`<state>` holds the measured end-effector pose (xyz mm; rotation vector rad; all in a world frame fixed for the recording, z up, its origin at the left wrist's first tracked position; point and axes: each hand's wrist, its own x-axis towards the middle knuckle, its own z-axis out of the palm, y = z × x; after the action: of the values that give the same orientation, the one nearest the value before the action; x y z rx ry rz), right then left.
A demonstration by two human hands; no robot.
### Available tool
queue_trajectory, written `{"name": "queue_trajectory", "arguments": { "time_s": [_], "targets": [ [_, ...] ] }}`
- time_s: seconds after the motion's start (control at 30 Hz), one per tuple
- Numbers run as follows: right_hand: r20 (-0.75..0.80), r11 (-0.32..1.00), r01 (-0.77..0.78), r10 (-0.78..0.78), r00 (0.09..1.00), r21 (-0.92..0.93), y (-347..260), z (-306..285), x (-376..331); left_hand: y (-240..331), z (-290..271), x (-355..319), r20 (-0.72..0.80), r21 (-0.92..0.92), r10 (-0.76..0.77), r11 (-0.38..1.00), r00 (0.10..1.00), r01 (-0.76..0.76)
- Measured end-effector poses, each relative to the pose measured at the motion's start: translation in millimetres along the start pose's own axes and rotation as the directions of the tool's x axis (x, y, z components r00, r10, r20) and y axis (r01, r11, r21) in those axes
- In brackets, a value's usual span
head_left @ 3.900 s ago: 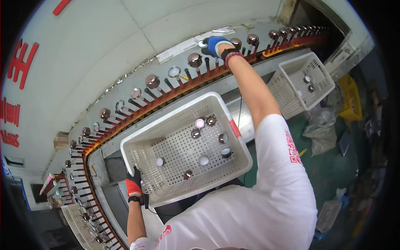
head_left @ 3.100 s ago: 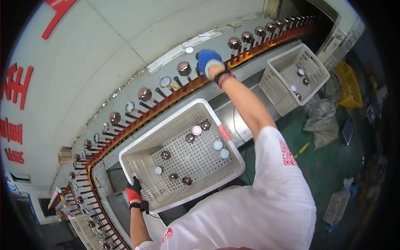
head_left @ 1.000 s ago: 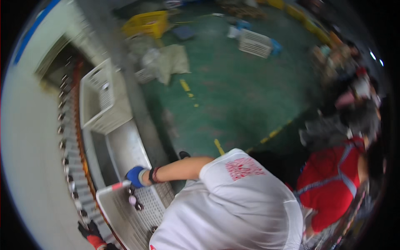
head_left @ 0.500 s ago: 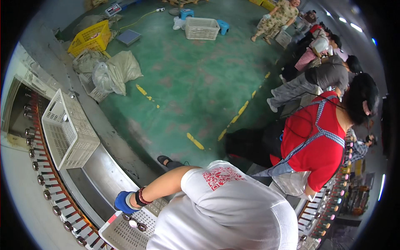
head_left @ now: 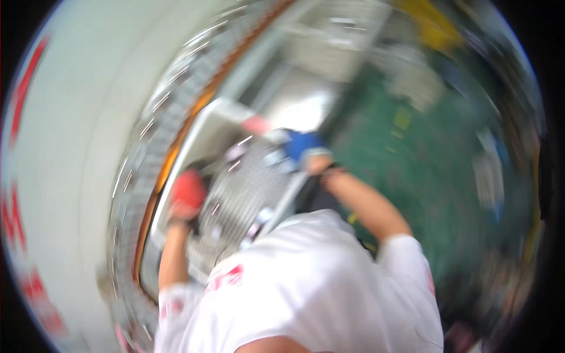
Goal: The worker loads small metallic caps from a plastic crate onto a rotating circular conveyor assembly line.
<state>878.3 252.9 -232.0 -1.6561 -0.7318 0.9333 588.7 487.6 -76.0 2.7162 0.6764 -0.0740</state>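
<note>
Nearest: white shirt with a red mark, filling the lower middle, both forearms reaching up from it. Everything smeared by motion blur, so fine detail lost.

Left hand in a red glove, at the left rim of the white perforated crate, on the side toward the conveyor. Seemingly resting on or gripping that rim; fingers too blurred to tell whether curled shut or spread.

Right hand in a blue glove, at the crate's far right corner, wrist bent over the edge. Fingers likewise unreadable; whether anything small is held, impossible to say.

Inside the crate: a few pale and dark blurs on the mesh floor, probably small round parts, not countable.

Beyond and to the left: curved conveyor track with an orange strip and rows of pegs, sweeping up past the crate, backed by a pale wall with red markings. To the right, green floor and a yellow shape far off.

Risk, as a judgement: with the view swinging this fast and both hands on opposite edges, a tilted crate likely to slide parts to one corner or spill them; a left sleeve or glove close to moving pegs liable to snag.
</note>
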Motion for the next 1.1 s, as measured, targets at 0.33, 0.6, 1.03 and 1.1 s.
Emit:
{"name": "queue_trajectory", "arguments": {
  "time_s": [0.33, 0.6, 1.03, 1.1],
  "targets": [
    [-0.052, 0.864, 0.081, -0.123, 0.991, -0.496, -83.3, -10.9, 79.5, -107.3, -70.8, 149.3, -0.530, -0.020, 0.088, 0.993, 0.844, -0.116],
    [-0.060, 0.892, 0.038, -0.072, 0.996, -0.450, -87.8, -1.3, 102.5, -244.5, -112.0, 245.0, 0.072, -0.088, -0.448, 0.887, 0.891, 0.453],
    [-0.211, 0.862, -0.038, -0.080, 0.974, -0.505, -83.9, -18.0, 85.0, -95.0, -106.0, 298.4, -0.415, 0.358, 0.426, 0.889, 0.804, -0.286],
    [-0.230, 0.868, 0.055, -0.191, 0.954, -0.494, -66.9, -53.1, 77.1, -129.5, -70.1, 381.1, -0.389, 0.237, 0.291, 0.948, 0.874, -0.210]
  ]
}}
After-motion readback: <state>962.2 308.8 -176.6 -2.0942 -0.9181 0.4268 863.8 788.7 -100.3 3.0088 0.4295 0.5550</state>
